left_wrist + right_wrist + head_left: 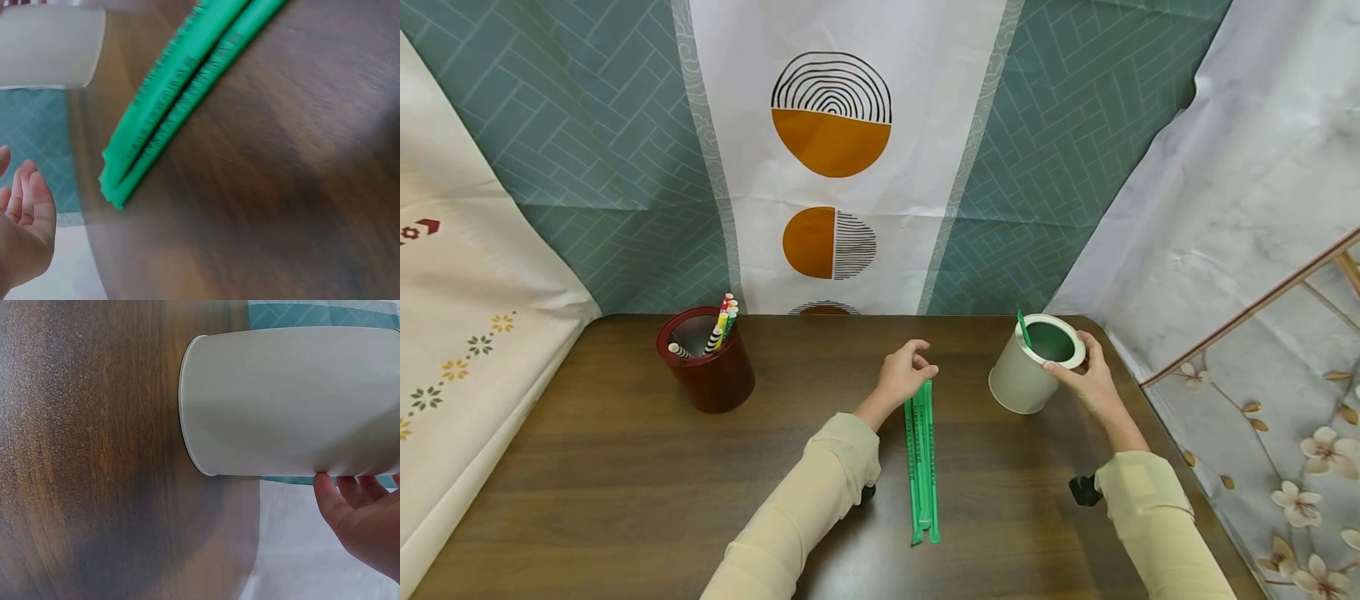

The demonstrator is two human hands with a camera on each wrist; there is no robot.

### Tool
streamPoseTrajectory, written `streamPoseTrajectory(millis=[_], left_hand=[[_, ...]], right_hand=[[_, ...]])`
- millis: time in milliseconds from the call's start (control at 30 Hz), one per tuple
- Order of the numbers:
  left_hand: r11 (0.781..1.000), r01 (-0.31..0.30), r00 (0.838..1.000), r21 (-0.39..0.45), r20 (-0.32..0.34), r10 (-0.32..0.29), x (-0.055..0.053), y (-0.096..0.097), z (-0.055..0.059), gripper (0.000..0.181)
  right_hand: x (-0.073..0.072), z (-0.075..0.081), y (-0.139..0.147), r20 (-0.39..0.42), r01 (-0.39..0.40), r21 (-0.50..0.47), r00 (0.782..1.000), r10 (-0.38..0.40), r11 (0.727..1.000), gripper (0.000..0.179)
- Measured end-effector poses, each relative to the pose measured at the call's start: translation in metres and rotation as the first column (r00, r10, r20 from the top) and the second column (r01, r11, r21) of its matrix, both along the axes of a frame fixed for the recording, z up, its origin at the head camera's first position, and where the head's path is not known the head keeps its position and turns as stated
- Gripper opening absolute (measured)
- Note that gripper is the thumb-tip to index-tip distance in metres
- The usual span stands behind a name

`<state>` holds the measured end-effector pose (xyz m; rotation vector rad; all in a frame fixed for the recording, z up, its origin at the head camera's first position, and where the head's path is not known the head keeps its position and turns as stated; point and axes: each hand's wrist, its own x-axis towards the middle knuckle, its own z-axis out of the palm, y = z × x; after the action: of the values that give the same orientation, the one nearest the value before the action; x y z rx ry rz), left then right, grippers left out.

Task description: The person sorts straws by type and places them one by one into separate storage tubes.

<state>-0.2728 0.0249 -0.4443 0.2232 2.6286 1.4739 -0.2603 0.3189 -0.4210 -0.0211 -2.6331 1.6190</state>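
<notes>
Several slim green wrapped straws (922,458) with dark printing lie side by side on the table. My left hand (904,375) hovers by their far end, fingers loosely bent and holding nothing. The left wrist view shows that hand (28,231) apart from the straws (156,119). To the right stands a white cylindrical canister (1018,379), with one green straw (1024,330) poking out over its rim. My right hand (1093,385) grips the canister's upper right side, thumb at the rim. In the right wrist view, fingertips (324,482) touch the canister wall (281,400).
A dark red cylindrical holder (711,379) with several colourful striped pens (722,325) stands at the back left of the brown wooden table (625,483). A patterned curtain (850,192) hangs along the back edge, and printed cloths (1247,333) border the sides.
</notes>
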Motion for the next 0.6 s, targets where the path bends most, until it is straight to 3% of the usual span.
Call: streamPoseTrajectory(millis=[300,600], left_hand=[[0.997,0.057,0.998,-0.043,0.019,-0.057,0.01,-0.013,-0.021,0.041],[0.997,0.063,0.997,-0.038,0.044,-0.061,0.023,-0.023,-0.039,0.043]], right_hand=[[-0.003,-0.003,0.002,0.002,0.005,0.005,1.0,-0.005,1.0,0.081],[0.0,0.001,0.0,-0.008,-0.012,0.006,1.0,0.012,1.0,0.081]])
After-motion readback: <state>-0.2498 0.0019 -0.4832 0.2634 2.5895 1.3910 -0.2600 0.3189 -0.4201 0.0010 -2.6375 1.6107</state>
